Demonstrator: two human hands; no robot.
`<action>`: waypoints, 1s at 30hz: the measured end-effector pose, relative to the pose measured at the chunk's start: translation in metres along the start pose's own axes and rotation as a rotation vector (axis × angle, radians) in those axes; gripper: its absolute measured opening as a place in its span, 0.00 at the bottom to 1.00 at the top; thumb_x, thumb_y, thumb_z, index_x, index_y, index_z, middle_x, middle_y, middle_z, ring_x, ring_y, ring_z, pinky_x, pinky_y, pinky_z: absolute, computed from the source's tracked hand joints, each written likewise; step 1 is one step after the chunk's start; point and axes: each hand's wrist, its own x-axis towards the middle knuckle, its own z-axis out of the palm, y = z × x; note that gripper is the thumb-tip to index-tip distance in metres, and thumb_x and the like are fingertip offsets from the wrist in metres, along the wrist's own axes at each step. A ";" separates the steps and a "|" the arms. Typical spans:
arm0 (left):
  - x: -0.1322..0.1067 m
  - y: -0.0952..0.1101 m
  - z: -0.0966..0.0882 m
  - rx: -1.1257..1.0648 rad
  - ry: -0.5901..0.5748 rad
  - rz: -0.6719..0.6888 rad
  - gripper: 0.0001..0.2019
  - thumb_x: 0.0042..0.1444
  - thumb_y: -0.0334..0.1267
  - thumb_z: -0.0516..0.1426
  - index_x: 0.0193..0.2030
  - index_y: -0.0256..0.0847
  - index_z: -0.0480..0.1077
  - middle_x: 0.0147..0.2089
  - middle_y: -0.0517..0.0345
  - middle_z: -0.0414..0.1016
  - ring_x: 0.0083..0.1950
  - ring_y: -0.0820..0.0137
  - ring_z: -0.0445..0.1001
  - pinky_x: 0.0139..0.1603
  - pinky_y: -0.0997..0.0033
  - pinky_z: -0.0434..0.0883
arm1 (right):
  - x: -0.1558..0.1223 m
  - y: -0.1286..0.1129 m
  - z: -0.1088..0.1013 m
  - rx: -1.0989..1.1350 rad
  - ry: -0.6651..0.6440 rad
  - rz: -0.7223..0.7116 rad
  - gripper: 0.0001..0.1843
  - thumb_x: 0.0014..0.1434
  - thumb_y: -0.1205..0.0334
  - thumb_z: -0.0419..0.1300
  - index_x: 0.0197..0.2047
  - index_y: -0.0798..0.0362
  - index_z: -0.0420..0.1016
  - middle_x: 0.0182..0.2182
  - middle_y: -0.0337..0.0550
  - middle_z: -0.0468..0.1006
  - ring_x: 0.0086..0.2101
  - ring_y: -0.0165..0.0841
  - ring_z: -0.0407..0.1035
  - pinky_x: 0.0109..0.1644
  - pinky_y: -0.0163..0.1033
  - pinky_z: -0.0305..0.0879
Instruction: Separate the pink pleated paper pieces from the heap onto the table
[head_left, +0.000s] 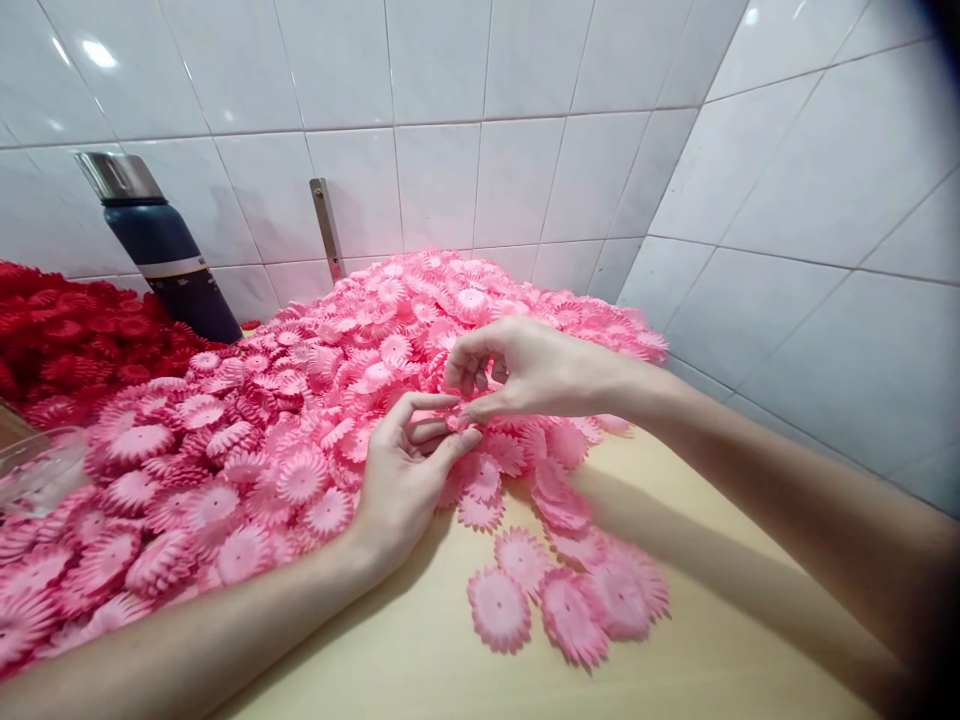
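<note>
In front of the pile, my left hand (405,475) is closed in a pinch, with a small pink scalloped flower disc (459,420) between thumb and index finger. Just above and to the right, my right hand (510,370) has its fingers curled and its thumb tip close to that same disc. Whether anything sits in the right fingertips is too small to make out. Behind both hands rises a large heap of pink flower discs (300,475) with fringed edges and tiny centre holes. Several loose pink discs (500,608) lie on the pale tabletop (390,650) nearer me.
A dark blue bottle (176,255) with a steel cap leans at the back left beside a red heap of similar discs (82,335). A clear plastic container (45,470) is at the left edge. White tiled walls (517,180) bound the back and right. A metal strip (327,228) is on the wall.
</note>
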 end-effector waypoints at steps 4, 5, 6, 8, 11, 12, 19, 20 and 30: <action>0.001 0.001 0.000 0.025 0.023 -0.011 0.18 0.47 0.37 0.66 0.44 0.40 0.67 0.32 0.58 0.78 0.34 0.71 0.77 0.36 0.73 0.73 | 0.001 0.004 -0.001 0.079 -0.047 0.028 0.08 0.50 0.63 0.65 0.35 0.56 0.75 0.27 0.41 0.78 0.29 0.31 0.72 0.29 0.35 0.66; 0.002 0.001 -0.001 0.051 0.041 -0.001 0.17 0.47 0.37 0.66 0.42 0.39 0.67 0.32 0.59 0.78 0.34 0.71 0.77 0.36 0.74 0.73 | 0.001 0.004 -0.001 0.100 -0.061 0.028 0.07 0.51 0.64 0.64 0.35 0.56 0.75 0.27 0.41 0.78 0.29 0.31 0.73 0.29 0.35 0.66; 0.002 0.000 -0.002 0.080 0.063 0.014 0.15 0.47 0.38 0.67 0.40 0.39 0.68 0.33 0.59 0.77 0.35 0.72 0.76 0.36 0.75 0.72 | 0.001 0.004 -0.001 0.114 -0.071 0.022 0.06 0.52 0.64 0.64 0.35 0.56 0.75 0.28 0.42 0.78 0.30 0.32 0.73 0.30 0.35 0.67; 0.003 -0.001 -0.004 0.117 0.096 0.049 0.13 0.47 0.37 0.67 0.37 0.39 0.69 0.35 0.60 0.76 0.35 0.74 0.76 0.35 0.76 0.72 | 0.000 0.004 -0.002 0.132 -0.080 0.016 0.07 0.53 0.62 0.64 0.36 0.56 0.75 0.30 0.43 0.79 0.31 0.33 0.74 0.31 0.35 0.68; 0.003 -0.002 -0.005 0.103 0.107 0.057 0.13 0.47 0.37 0.66 0.38 0.40 0.69 0.33 0.62 0.76 0.32 0.75 0.74 0.33 0.78 0.71 | -0.002 0.004 -0.004 0.135 -0.098 0.013 0.09 0.54 0.60 0.63 0.38 0.54 0.76 0.31 0.42 0.80 0.32 0.33 0.74 0.30 0.35 0.68; 0.002 -0.003 -0.004 0.094 0.106 0.052 0.13 0.48 0.37 0.66 0.39 0.40 0.69 0.31 0.62 0.75 0.31 0.76 0.73 0.32 0.79 0.70 | -0.002 0.004 -0.005 0.134 -0.106 0.007 0.09 0.54 0.59 0.63 0.38 0.54 0.76 0.31 0.42 0.80 0.32 0.33 0.74 0.31 0.35 0.67; 0.000 0.000 0.000 0.042 0.087 0.018 0.13 0.51 0.40 0.64 0.41 0.40 0.68 0.23 0.66 0.71 0.26 0.74 0.73 0.25 0.79 0.68 | -0.003 0.004 -0.008 0.148 -0.145 -0.071 0.14 0.49 0.58 0.67 0.39 0.54 0.77 0.33 0.42 0.79 0.33 0.32 0.73 0.34 0.36 0.69; 0.000 0.001 0.001 0.032 0.077 0.014 0.12 0.52 0.40 0.63 0.40 0.40 0.67 0.23 0.66 0.71 0.26 0.74 0.74 0.25 0.79 0.68 | -0.003 0.003 -0.008 0.139 -0.151 -0.079 0.14 0.50 0.58 0.67 0.39 0.55 0.77 0.33 0.42 0.79 0.33 0.31 0.73 0.34 0.36 0.68; -0.001 0.000 -0.002 0.049 0.037 0.057 0.08 0.57 0.40 0.59 0.41 0.42 0.66 0.32 0.60 0.76 0.28 0.74 0.75 0.28 0.78 0.71 | -0.003 -0.005 -0.008 0.006 -0.144 -0.080 0.06 0.56 0.64 0.61 0.33 0.53 0.80 0.29 0.40 0.80 0.29 0.30 0.70 0.31 0.36 0.63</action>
